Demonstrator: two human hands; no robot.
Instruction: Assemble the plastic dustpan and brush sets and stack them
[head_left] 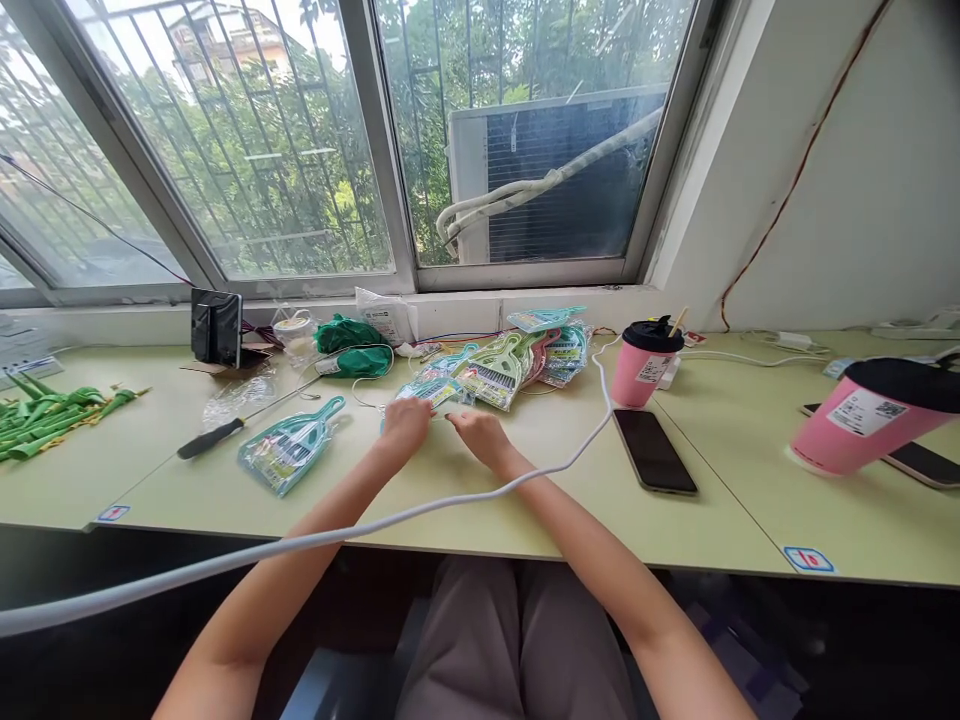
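Observation:
My left hand (407, 425) is closed at the near end of a bagged light-blue mini dustpan and brush set (439, 378). Just to the right, my right hand (482, 437) is closed in a pinch by the same bag's near edge; what lies between its fingertips is too small to make out. Behind my hands a green bagged dustpan set (493, 370) rests against more sets in pink and blue (566, 352). Another blue bagged dustpan set (291, 447) lies apart on the table, left of my left forearm.
A white cable (480, 497) crosses above my forearms. On the right are a pink cup (645, 365), a phone (655, 452) and a larger-looking pink cup (870, 420). Leftward lie a black-handled screwdriver (211, 438), green netting (352, 345), a phone stand (216, 328) and green plastic pieces (56, 415).

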